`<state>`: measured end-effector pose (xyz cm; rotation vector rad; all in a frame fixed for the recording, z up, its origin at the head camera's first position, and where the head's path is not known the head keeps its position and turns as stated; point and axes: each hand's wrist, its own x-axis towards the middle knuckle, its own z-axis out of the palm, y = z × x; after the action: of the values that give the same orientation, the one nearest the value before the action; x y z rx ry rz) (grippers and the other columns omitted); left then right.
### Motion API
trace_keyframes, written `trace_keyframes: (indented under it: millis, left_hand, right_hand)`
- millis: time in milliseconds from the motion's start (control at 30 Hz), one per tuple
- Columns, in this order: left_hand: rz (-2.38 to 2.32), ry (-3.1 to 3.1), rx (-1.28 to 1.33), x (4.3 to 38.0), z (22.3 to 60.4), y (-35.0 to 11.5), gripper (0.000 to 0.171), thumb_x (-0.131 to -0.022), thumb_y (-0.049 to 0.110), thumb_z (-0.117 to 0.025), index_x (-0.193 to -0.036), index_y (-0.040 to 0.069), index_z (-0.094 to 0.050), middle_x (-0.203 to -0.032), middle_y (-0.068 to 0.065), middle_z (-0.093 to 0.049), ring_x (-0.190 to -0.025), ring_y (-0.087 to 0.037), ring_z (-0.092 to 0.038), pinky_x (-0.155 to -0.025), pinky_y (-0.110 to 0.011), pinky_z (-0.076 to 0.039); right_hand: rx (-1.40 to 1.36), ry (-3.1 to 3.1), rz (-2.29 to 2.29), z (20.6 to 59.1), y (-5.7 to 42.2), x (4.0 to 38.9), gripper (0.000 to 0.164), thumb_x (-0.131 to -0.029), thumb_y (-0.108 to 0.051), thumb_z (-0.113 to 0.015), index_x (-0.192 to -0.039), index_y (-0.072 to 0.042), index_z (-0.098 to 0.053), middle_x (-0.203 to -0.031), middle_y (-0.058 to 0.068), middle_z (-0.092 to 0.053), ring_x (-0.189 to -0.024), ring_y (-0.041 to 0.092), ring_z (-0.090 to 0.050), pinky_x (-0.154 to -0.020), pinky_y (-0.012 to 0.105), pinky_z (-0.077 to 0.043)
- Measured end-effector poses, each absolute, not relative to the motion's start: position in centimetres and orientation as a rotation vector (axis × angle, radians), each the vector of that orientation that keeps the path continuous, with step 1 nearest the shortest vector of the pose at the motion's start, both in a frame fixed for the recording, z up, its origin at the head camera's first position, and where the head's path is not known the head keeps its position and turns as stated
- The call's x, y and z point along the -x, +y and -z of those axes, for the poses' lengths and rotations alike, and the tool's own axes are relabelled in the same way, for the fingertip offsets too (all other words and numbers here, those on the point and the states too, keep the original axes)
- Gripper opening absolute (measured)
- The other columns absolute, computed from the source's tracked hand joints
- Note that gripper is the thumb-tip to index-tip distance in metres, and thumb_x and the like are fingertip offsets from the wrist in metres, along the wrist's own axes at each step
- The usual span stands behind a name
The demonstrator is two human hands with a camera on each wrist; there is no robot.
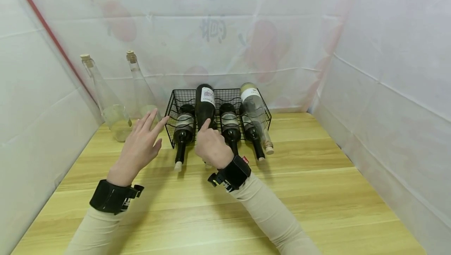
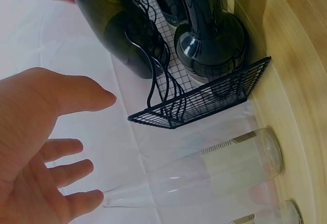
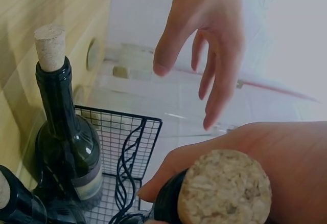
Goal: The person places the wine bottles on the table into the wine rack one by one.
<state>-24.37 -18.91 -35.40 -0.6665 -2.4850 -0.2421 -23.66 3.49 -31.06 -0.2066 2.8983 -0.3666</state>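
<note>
My right hand grips the neck of a dark wine bottle, which lies neck-forward on the upper level of a black wire wine rack. In the right wrist view this bottle's cork shows close up beside the hand. My left hand, fingers spread, hovers left of the rack and holds nothing. Just behind it stand two clear corked bottles, one partly hidden by its fingers. The left wrist view shows the left hand apart from the rack's side.
On the rack's lower level lie several dark bottles with corks toward me. A clear bottle with a white label lies on the upper level at right. The rack stands on a wooden table, with white sheeting behind and at both sides.
</note>
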Motion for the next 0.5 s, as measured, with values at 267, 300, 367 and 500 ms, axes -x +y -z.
trace_keyframes:
  millis: [267,300,367,500]
  left_hand:
    - [0.239,-2.485,0.665,24.4,35.4,-19.0,0.076,-0.082,-0.001,-0.079,-0.151,0.008,-0.048,-0.159,-0.031,-0.038,-0.145,-0.052,-0.039,-0.114,-0.072,-0.036]
    - [0.238,-2.489,0.664,24.4,35.4,-19.0,0.076,-0.082,-0.001,-0.079,-0.152,0.009,-0.048,-0.16,-0.031,-0.037,-0.145,-0.052,-0.038,-0.114,-0.072,-0.036]
    - [0.236,-2.497,0.664,24.4,35.4,-19.0,0.076,-0.083,-0.001,-0.079,-0.151,0.009,-0.048,-0.159,-0.031,-0.037,-0.145,-0.052,-0.039,-0.114,-0.072,-0.037]
    - [0.24,-2.505,0.662,24.4,35.3,-19.1,0.075,-0.083,-0.001,-0.079,-0.151,0.009,-0.049,-0.159,-0.031,-0.037,-0.145,-0.053,-0.039,-0.113,-0.073,-0.036]
  right_hand:
    - [0.176,2.869,0.365,30.8,2.9,24.1,0.088,-0.101,-0.015,-0.055,-0.164,0.001,0.005,-0.052,-0.001,-0.046,-0.04,0.011,-0.033,-0.041,0.026,-0.022]
    - [0.175,2.867,0.354,30.7,3.0,24.0,0.088,-0.102,-0.017,-0.055,-0.164,0.001,0.005,-0.053,0.0,-0.048,-0.041,0.012,-0.036,-0.042,0.026,-0.024]
    - [0.176,2.866,0.312,30.5,3.0,23.9,0.087,-0.103,-0.02,-0.055,-0.164,0.0,0.003,-0.059,0.002,-0.057,-0.048,0.014,-0.047,-0.046,0.027,-0.031]
    - [0.286,2.89,0.191,29.8,3.3,23.5,0.078,-0.105,-0.025,-0.055,-0.165,0.0,-0.011,-0.1,0.011,-0.075,-0.08,0.023,-0.068,-0.061,0.031,-0.051]
